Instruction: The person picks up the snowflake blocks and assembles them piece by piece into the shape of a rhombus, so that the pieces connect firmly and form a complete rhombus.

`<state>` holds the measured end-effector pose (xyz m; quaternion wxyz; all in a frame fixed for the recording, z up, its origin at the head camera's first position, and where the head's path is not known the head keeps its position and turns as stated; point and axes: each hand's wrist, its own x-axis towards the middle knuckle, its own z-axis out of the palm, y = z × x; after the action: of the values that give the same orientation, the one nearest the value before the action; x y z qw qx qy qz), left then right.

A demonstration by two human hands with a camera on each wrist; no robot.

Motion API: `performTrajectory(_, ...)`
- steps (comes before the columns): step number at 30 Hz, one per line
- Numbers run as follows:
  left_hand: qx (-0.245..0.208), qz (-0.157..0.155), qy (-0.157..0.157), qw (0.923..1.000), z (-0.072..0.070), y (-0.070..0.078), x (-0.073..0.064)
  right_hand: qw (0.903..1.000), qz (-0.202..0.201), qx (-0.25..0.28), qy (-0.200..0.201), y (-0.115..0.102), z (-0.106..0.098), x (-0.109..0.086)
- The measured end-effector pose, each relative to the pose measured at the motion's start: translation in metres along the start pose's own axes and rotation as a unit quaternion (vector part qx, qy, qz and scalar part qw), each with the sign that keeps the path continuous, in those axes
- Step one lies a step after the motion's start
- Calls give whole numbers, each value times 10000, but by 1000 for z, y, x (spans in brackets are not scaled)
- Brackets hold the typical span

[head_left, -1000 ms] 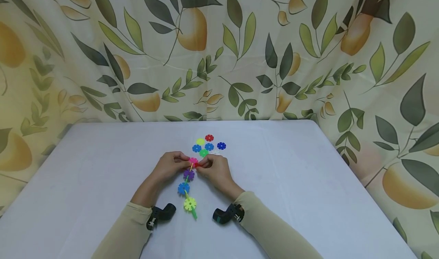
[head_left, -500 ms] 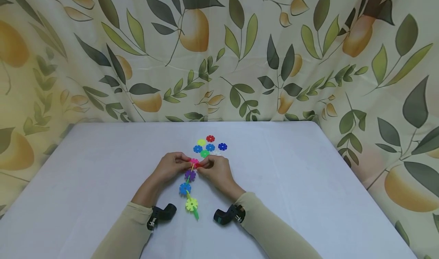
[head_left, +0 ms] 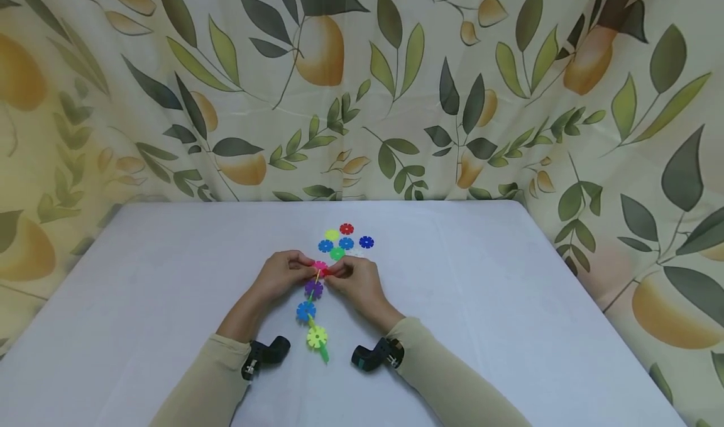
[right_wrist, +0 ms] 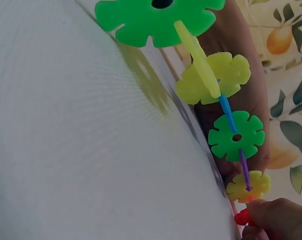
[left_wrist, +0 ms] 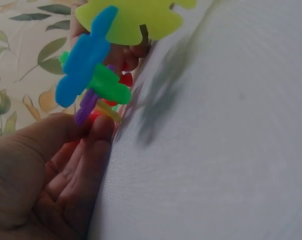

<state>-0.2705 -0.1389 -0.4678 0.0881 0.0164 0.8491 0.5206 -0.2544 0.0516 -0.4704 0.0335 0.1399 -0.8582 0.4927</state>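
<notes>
A chain (head_left: 306, 311) of slotted plastic discs has been built up in the middle of the table (head_left: 481, 326), between the forearms, with flat discs and edge-on ones set by turns; from its near end a green disc (head_left: 323, 353), a yellow disc (head_left: 317, 337), a blue disc (head_left: 306, 307) and a purple disc (head_left: 313, 288) can be picked out, joined by narrow edge-on pieces; its far end is held at the fingertips, where the pink disc (head_left: 320, 265) is pinched by the left hand (head_left: 283, 271) and the red disc (head_left: 327, 271) is pinched by the right hand (head_left: 356, 279); the red one appears to be in the course of being joined to the pink one, though whether its slot is seated cannot be told, as the meeting point is covered by fingers; seven loose discs (head_left: 346, 243) are left unjoined just beyond the hands, one of them pale and partly hidden, so the work may be judged a little past half done if all are meant for the chain; the far edge of the table is well beyond the hands, with the loose discs lying between; ample bare cloth is offered to either side, but the near end of the chain is flanked by two wrist cameras (head_left: 277, 349), so the least sideways room is found there; the table's near edge is not shown.
</notes>
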Motion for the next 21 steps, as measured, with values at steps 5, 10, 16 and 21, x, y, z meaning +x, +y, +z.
performTrajectory(5,-34,-41,110,9999,1,-1,1,9999,96,77,-75,3,-3,0)
performTrajectory(10,-109,-59,139,9998,0,-2,1,9993,212,158,-269,8,-10,1)
performTrajectory(16,-282,-186,121,9994,-1,-2,1,9978,597,227,-170,9,-32,9)
performTrajectory(21,-363,-173,93,9991,-1,-1,1,9955,863,104,376,14,-51,24)
